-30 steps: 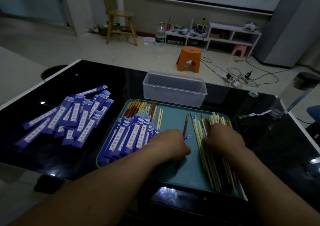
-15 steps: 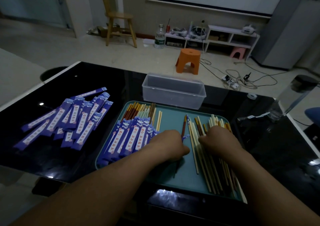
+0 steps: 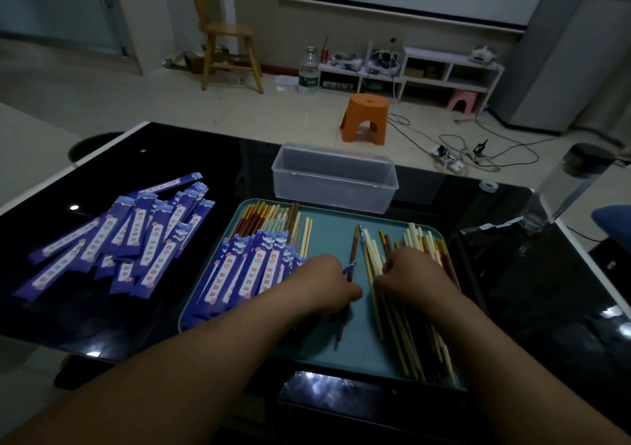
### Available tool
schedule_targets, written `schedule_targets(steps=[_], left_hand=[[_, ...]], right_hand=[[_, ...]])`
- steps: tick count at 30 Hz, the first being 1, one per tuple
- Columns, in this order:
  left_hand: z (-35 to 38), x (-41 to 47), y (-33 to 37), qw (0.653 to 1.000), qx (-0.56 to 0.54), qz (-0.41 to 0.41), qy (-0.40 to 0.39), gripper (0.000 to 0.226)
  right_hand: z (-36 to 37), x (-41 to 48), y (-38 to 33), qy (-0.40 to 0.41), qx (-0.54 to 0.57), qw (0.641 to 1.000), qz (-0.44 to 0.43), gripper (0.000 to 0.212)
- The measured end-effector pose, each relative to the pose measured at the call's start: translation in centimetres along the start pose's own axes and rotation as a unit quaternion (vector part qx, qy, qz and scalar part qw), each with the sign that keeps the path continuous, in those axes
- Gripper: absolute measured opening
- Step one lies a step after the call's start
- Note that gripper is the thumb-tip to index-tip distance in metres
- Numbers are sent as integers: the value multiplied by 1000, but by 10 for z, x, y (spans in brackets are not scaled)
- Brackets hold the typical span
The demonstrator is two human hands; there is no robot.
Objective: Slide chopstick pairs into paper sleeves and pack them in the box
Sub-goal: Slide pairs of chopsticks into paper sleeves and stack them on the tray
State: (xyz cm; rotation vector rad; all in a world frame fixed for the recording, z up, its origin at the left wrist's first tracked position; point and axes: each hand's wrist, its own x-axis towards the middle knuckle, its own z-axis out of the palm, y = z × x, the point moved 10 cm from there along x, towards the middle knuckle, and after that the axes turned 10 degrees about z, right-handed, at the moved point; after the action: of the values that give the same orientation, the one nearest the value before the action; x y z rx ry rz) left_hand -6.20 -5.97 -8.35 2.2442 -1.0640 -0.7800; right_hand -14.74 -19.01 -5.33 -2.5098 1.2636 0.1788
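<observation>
A teal tray lies on the black table. Sleeved chopstick pairs fill its left side, with several loose chopsticks behind them. My left hand rests mid-tray, closed on a dark red chopstick and a bit of purple sleeve. My right hand lies knuckles-up on the pile of loose cream and brown chopsticks at the tray's right, fingers curled into it; what they grip is hidden. The clear plastic box stands behind the tray.
A heap of empty purple paper sleeves lies on the table to the left. A clear bottle with a dark cap and a plastic wrapper sit at the right edge. An orange stool stands on the floor beyond.
My right hand has shifted slightly left over the loose pile, and a few cream chopsticks have spread toward the tray's middle. My left hand stays on the dark red chopstick.
</observation>
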Motion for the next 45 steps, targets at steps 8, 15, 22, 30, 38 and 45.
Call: schedule_targets(steps=[8, 15, 22, 30, 38, 45], left_hand=[[10, 4, 7, 998, 41, 35, -13, 32], [12, 3, 15, 993, 72, 89, 7, 27], [14, 1, 21, 991, 64, 121, 10, 25], [18, 4, 29, 988, 73, 133, -7, 32], [17, -5, 35, 961, -256, 96, -36, 39], [14, -15, 29, 952, -280, 109, -56, 22]], right_hand=[[0, -13, -19, 37, -113, 993, -4, 29], [4, -16, -24, 33, -126, 991, -17, 29], [8, -9, -15, 13, -87, 996, -8, 37], [-26, 7, 10, 16, 166, 986, 28, 17], [-39, 9, 17, -9, 432, 901, 37, 14], [-12, 6, 3, -126, 474, 871, 30, 13]])
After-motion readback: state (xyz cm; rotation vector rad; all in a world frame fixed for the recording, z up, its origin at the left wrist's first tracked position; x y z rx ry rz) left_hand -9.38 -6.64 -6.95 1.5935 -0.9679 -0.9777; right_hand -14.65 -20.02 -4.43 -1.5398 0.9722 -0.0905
